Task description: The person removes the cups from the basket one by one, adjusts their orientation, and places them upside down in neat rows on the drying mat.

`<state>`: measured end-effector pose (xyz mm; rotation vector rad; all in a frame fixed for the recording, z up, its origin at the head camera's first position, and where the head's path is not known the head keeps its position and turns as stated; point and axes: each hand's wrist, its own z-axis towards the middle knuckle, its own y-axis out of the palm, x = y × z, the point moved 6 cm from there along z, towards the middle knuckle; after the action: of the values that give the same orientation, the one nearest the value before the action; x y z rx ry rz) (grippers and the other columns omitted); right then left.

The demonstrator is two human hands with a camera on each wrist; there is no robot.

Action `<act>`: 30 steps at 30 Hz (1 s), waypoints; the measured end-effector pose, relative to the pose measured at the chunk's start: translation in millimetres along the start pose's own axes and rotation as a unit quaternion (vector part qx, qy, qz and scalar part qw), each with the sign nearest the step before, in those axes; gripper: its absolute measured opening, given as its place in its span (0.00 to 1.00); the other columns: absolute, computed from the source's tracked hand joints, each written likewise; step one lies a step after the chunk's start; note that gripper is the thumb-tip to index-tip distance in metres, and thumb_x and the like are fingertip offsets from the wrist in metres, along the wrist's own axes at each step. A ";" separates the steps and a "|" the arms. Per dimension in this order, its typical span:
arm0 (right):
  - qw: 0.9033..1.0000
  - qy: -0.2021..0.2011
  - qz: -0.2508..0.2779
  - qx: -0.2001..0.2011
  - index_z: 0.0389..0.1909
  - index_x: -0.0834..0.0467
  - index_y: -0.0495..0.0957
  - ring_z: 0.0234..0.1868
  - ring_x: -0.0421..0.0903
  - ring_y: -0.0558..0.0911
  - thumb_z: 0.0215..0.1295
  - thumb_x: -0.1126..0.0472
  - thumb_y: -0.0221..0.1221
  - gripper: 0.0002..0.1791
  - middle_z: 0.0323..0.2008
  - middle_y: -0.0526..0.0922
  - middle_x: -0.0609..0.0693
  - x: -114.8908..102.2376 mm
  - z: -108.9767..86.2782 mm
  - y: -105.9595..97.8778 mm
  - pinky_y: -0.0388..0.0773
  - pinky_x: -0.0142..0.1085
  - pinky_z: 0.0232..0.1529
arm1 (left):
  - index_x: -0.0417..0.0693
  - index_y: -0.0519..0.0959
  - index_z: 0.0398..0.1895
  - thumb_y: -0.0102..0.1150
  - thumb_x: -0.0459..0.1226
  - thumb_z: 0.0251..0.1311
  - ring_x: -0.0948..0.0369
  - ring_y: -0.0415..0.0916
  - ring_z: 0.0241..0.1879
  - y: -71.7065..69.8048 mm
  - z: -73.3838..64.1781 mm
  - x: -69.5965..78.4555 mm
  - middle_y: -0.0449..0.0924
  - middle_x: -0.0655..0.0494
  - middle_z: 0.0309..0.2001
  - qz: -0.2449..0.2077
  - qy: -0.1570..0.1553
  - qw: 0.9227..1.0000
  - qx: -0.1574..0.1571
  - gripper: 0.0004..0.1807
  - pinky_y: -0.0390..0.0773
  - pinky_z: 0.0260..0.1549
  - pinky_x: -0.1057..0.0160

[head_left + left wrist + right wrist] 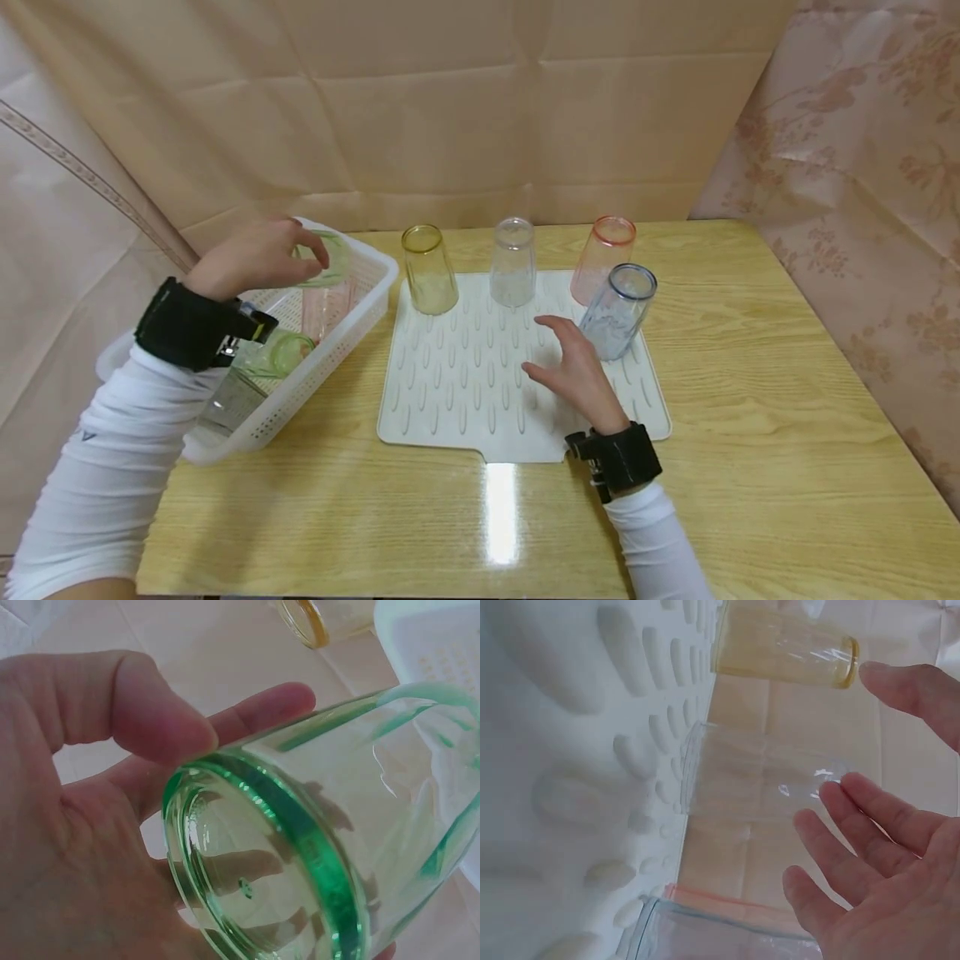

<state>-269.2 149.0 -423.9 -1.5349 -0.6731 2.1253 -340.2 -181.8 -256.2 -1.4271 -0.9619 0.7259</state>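
Note:
My left hand (258, 254) is over the white basket (330, 358) and holds a green glass (330, 258). In the left wrist view the thumb and fingers close around the thick green base end of this glass (315, 840). My right hand (577, 371) hovers above the white ribbed drying mat (450, 408), fingers spread and nothing in them. Just beside it on the mat stands a blue-tinted glass (618, 312). Behind are a pink glass (603, 262), a clear glass (513, 262) and a yellow glass (430, 271), all narrower end up.
More glasses lie in the basket: a second green glass (281, 354), a pink glass (326, 312) and a dark clear glass (232, 404). The wooden table (757, 400) extends right of the mat. A beige cloth (450, 125) hangs behind the table.

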 end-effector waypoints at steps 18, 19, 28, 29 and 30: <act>0.998 -0.049 0.029 -0.022 0.67 0.62 0.64 0.64 0.52 0.67 0.52 0.64 0.71 0.41 0.65 0.66 0.57 -31.8 15.2 32.1 0.66 0.48 0.61 | 0.45 0.84 0.36 0.53 0.34 0.54 0.39 0.64 0.59 3.2 -3.8 34.0 0.77 0.32 0.49 0.001 0.062 0.998 0.026 0.11 0.63 0.55 0.42; 0.998 -0.053 0.029 -0.022 0.67 0.62 0.64 0.64 0.52 0.67 0.52 0.64 0.71 0.41 0.65 0.66 0.57 -33.5 15.8 33.9 0.66 0.48 0.60 | 0.45 0.84 0.35 0.53 0.34 0.54 0.39 0.66 0.58 3.6 -4.0 36.5 0.77 0.32 0.49 0.002 0.068 0.997 0.028 0.10 0.65 0.54 0.43; 0.995 -0.091 0.034 -0.020 0.67 0.62 0.63 0.66 0.51 0.65 0.51 0.64 0.72 0.43 0.65 0.65 0.58 -45.8 19.6 41.3 0.64 0.46 0.62 | 0.47 0.85 0.36 0.55 0.34 0.55 0.40 0.71 0.53 5.7 -6.5 53.7 0.72 0.30 0.54 0.010 0.088 0.996 0.031 0.10 0.70 0.47 0.44; 0.995 -0.095 0.034 -0.021 0.67 0.62 0.62 0.66 0.51 0.65 0.50 0.64 0.72 0.43 0.65 0.65 0.59 -47.2 19.6 41.4 0.64 0.46 0.62 | 0.48 0.85 0.36 0.55 0.34 0.54 0.40 0.71 0.52 5.9 -6.5 55.1 0.72 0.30 0.54 0.010 0.092 0.995 0.032 0.10 0.70 0.47 0.44; 0.994 -0.098 0.034 -0.022 0.68 0.62 0.62 0.66 0.51 0.64 0.50 0.64 0.72 0.43 0.66 0.65 0.58 -48.4 19.5 41.4 0.64 0.46 0.63 | 0.48 0.85 0.35 0.55 0.34 0.54 0.41 0.72 0.51 5.6 -7.0 56.7 0.73 0.31 0.54 0.012 0.094 0.995 0.035 0.10 0.70 0.47 0.44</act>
<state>-276.2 84.7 -407.9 -1.4007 -0.7472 2.3479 -307.2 -134.9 -254.9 -1.4202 -0.7680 0.6252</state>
